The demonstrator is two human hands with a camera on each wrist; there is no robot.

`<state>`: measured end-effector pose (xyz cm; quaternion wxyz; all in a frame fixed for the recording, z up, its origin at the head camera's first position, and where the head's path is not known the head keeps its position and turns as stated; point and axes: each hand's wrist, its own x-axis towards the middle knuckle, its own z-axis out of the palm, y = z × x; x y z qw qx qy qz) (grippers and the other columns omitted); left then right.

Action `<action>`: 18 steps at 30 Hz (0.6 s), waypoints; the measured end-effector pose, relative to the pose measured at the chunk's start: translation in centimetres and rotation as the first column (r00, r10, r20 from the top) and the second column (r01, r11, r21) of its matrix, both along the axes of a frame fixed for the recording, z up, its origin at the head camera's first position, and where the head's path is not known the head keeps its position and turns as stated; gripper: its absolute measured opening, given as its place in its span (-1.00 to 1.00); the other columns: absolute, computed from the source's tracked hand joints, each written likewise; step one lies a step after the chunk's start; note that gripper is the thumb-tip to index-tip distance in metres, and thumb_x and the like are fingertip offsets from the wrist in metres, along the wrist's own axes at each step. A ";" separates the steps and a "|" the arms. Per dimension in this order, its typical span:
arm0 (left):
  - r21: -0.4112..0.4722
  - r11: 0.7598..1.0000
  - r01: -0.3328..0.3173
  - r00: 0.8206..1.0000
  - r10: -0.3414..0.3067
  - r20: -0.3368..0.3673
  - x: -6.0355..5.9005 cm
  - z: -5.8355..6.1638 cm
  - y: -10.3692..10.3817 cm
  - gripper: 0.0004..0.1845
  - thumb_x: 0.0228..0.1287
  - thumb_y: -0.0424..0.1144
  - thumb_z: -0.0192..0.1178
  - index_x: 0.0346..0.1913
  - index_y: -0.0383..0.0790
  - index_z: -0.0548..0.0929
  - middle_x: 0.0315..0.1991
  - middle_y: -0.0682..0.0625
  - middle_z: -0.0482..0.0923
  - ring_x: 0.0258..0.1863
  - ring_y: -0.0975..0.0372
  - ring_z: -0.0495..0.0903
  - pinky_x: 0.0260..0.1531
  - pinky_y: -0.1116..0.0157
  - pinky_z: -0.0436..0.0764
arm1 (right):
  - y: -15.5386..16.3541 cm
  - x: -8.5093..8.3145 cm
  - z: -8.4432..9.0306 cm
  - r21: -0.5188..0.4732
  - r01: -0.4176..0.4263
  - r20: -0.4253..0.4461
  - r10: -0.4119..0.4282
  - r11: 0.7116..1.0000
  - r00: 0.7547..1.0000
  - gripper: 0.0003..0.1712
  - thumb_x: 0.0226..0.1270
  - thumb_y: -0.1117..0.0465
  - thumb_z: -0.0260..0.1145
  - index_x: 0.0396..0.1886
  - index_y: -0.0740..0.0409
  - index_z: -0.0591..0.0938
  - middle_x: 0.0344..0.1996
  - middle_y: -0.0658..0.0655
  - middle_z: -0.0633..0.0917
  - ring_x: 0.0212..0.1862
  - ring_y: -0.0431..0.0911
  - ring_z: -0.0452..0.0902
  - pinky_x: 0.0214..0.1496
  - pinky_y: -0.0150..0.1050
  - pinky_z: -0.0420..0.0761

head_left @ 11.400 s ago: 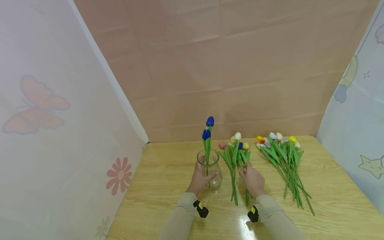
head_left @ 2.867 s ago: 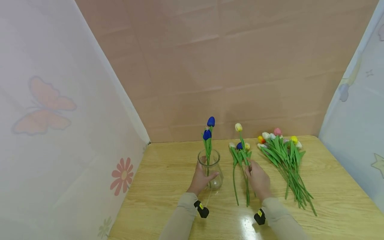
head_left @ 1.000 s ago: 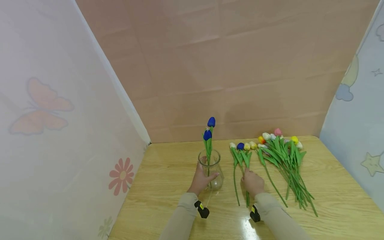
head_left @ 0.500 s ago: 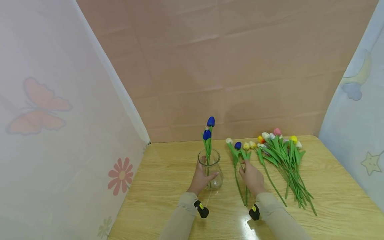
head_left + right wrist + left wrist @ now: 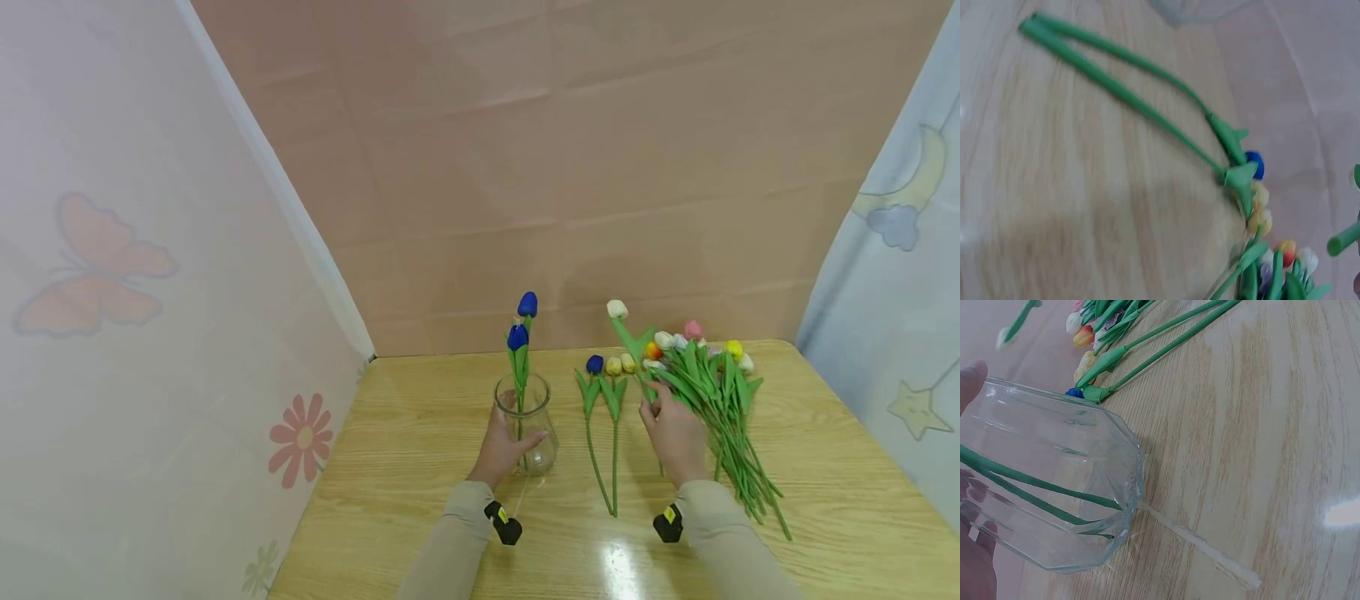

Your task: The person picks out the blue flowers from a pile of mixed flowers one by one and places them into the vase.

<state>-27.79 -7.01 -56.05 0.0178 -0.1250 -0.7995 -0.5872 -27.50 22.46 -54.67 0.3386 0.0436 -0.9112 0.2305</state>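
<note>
My left hand [image 5: 501, 450] grips the clear glass vase [image 5: 544, 457] round its side, thumb in front. Two blue tulips [image 5: 517, 337] stand in the vase, their stems reaching its bottom in the left wrist view. Raised off the table, a white tulip [image 5: 617, 309] is pinched by its stem in my right hand [image 5: 677, 437], beside the pile. Between the hands lie a blue tulip [image 5: 595, 364] and a yellow tulip [image 5: 614, 367] with stem ends together. Only the held tulip's cut stem [image 5: 1342, 240] shows at the right wrist view's edge.
A pile of mixed tulips [image 5: 723, 408] lies at the table's right, pink, white, orange and yellow heads toward the back. A pale yellow tulip [image 5: 628, 362] lies at its left edge, partly hidden. Pink-brown sheeting [image 5: 465, 275] hangs behind the table [image 5: 405, 433].
Pink and pale yellow tulips have gone from the middle group to the right side. Just now my right hand lifted the white tulip and carried it right. The left hand and vase stayed put.
</note>
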 end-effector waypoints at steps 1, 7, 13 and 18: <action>0.002 1.000 0.002 1.000 -0.002 -0.003 0.0 0.0 0.0 -0.03 0.13 -0.01 0.41 0.49 0.05 0.03 0.48 -0.05 0.08 0.48 0.01 0.05 0.38 -0.17 0.11 | 0.4 0.0 -0.2 0.003 0.005 0.002 -0.005 1.000 1.000 -0.61 0.29 0.25 0.33 0.10 0.20 0.59 -0.71 -0.01 0.56 -0.82 -0.28 0.08 -0.80 -0.36 0.09; -0.003 1.000 0.007 1.000 -0.007 0.002 -0.1 -0.1 -0.1 -0.03 0.14 -0.01 0.40 0.49 0.06 0.01 0.48 -0.04 0.06 0.49 0.00 0.05 0.38 -0.17 0.11 | 1.7 0.6 -1.6 0.027 0.013 0.128 -0.016 1.000 0.992 -0.63 0.35 0.20 0.26 0.11 0.21 0.58 -0.78 -0.05 0.47 -0.85 -0.23 0.09 -0.83 -0.34 0.08; -0.009 1.000 0.009 1.000 -0.008 0.006 0.2 0.3 0.0 -0.05 0.15 -0.02 0.40 0.48 0.02 0.02 0.48 -0.06 0.06 0.48 0.00 0.06 0.37 -0.18 0.13 | 2.2 1.3 -3.1 0.039 0.042 0.284 -0.051 0.998 0.957 -0.61 0.38 0.18 0.23 0.15 0.21 0.52 -0.90 -0.03 0.29 -0.85 -0.18 0.07 -0.83 -0.33 0.05; -0.031 0.999 -0.004 1.000 0.004 0.015 -0.1 0.1 0.0 -0.04 0.14 -0.03 0.40 0.49 0.08 0.01 0.49 -0.03 0.06 0.49 0.03 0.06 0.38 -0.15 0.13 | 2.7 1.2 -3.8 0.044 0.056 0.366 -0.069 0.997 0.928 -0.57 0.43 0.16 0.17 0.23 0.16 0.45 -0.93 -0.01 0.28 -0.85 -0.18 0.04 -0.83 -0.35 0.02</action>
